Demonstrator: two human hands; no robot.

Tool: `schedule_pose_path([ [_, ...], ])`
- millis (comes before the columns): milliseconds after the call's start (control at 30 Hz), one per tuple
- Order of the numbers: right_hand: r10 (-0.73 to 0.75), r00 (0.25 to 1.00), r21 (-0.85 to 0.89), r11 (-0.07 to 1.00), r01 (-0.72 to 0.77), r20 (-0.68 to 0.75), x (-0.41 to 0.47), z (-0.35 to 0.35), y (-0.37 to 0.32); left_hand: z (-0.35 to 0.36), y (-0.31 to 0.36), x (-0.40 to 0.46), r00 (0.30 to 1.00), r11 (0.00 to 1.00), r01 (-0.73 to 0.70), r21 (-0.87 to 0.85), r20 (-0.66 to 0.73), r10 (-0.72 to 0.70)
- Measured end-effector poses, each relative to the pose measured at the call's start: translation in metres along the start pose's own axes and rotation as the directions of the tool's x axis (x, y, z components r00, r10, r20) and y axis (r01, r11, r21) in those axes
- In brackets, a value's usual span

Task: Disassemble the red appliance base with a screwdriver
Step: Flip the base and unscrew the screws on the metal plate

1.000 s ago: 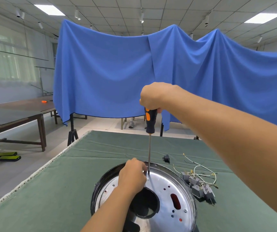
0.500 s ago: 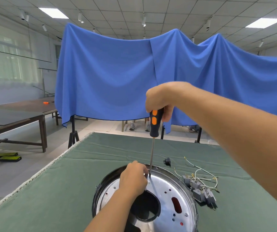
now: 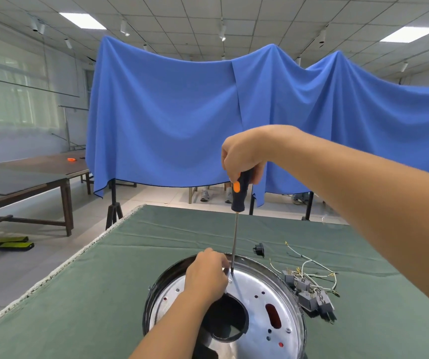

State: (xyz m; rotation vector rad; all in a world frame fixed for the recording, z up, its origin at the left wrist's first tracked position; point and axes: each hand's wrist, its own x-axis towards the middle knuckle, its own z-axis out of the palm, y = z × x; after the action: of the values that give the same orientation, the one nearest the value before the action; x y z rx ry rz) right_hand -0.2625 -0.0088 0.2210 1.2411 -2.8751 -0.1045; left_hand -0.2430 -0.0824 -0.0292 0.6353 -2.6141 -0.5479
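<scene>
Right hand (image 3: pixel 244 154) grips screwdriver (image 3: pixel 239 189) — left hand (image 3: pixel 206 275) curled, hides base (image 3: pixel 273 288) screw; wired parts (image 3: pixel 309 294) beside.

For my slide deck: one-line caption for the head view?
Right hand drives a screwdriver into the appliance base; left hand steadies the tip.

Two hands work over the table: the left (image 3: pixel 206 277) and the right (image 3: pixel 243 151). There is one screwdriver (image 3: pixel 237 216) and one round base (image 3: pixel 257 307) with one large hole in the middle of its metal plate. Beside the base lie one small black plug part (image 3: pixel 259 249) and one tangle of wired grey modules (image 3: pixel 309 294); their exact number cannot be told. One green-covered table (image 3: pixel 78 307) holds all this. Behind hang two blue cloths (image 3: pixel 167 120). At the left stands one brown table (image 3: pixel 27 174) with one orange item (image 3: pixel 71 159). Three ceiling light panels (image 3: pixel 82 20) show.
</scene>
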Motion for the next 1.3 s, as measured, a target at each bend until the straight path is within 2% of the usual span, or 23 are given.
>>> schedule_pose_path([
  [67,-0.028,0.999,0.028,0.999,0.029,-0.031,0.002,0.004,0.001,0.0,0.0,0.0,1.0,1.0,0.0,0.0,0.0,0.0],
  [167,0.047,0.979,-0.155,0.985,-0.079,-0.198,0.003,0.016,0.006,0.0,0.001,-0.001,1.0,1.0,0.001,0.002,0.003,-0.001],
  [233,0.045,0.965,-0.196,0.976,-0.099,-0.259,0.003,0.019,0.006,0.0,0.001,-0.001,1.0,1.0,-0.003,0.001,0.003,0.003],
  [367,-0.043,0.992,-0.103,0.994,0.031,-0.117,0.003,0.008,0.0,0.0,0.0,-0.001,1.0,1.0,-0.003,-0.015,-0.008,0.002],
  [433,-0.06,0.993,-0.041,0.998,0.056,-0.098,0.003,0.01,0.0,0.0,-0.001,-0.001,1.0,1.0,-0.001,-0.017,-0.005,0.001],
  [500,-0.064,0.98,-0.096,0.994,0.047,-0.186,0.005,0.017,0.003,0.0,-0.002,-0.001,1.0,1.0,0.003,-0.023,-0.003,-0.004],
  [567,-0.028,0.95,-0.156,0.987,-0.022,-0.311,0.008,0.027,0.01,0.001,-0.001,-0.001,1.0,1.0,0.005,-0.023,-0.001,-0.005],
  [633,-0.007,0.926,-0.182,0.981,-0.067,-0.378,0.007,0.03,0.014,0.001,-0.001,0.0,1.0,1.0,0.008,-0.021,0.005,-0.008],
  [700,0.004,0.944,-0.142,0.988,-0.054,-0.329,0.009,0.026,0.015,0.0,-0.001,0.0,1.0,1.0,0.013,-0.017,0.011,-0.013],
  [800,-0.03,0.979,0.045,0.998,0.04,-0.202,0.007,0.018,0.015,0.0,-0.001,0.0,1.0,1.0,0.013,-0.023,0.016,-0.012],
  [867,-0.033,0.976,0.124,0.99,0.061,-0.216,0.008,0.021,0.016,-0.002,0.002,-0.001,1.0,1.0,0.009,-0.03,0.025,-0.008],
  [1000,-0.008,0.898,-0.1,0.994,-0.04,-0.441,0.009,0.034,0.017,-0.003,0.002,-0.003,1.0,1.0,0.004,-0.027,0.03,-0.003],
  [1067,-0.005,0.913,-0.106,0.994,-0.042,-0.407,0.008,0.032,0.016,-0.001,-0.001,-0.002,0.999,1.0,0.001,-0.027,0.038,0.0],
  [1200,-0.005,0.978,0.141,0.989,0.035,-0.21,0.003,0.021,0.018,0.0,-0.002,0.001,0.999,0.999,-0.003,-0.043,0.043,0.005],
  [1233,0.006,0.978,0.138,0.99,0.023,-0.208,0.002,0.021,0.019,0.0,-0.001,0.001,0.999,0.999,-0.002,-0.043,0.045,0.004],
  [1300,0.049,0.961,0.015,0.999,-0.047,-0.274,0.001,0.025,0.022,0.0,0.0,0.0,0.999,0.999,-0.004,-0.032,0.045,0.005],
])
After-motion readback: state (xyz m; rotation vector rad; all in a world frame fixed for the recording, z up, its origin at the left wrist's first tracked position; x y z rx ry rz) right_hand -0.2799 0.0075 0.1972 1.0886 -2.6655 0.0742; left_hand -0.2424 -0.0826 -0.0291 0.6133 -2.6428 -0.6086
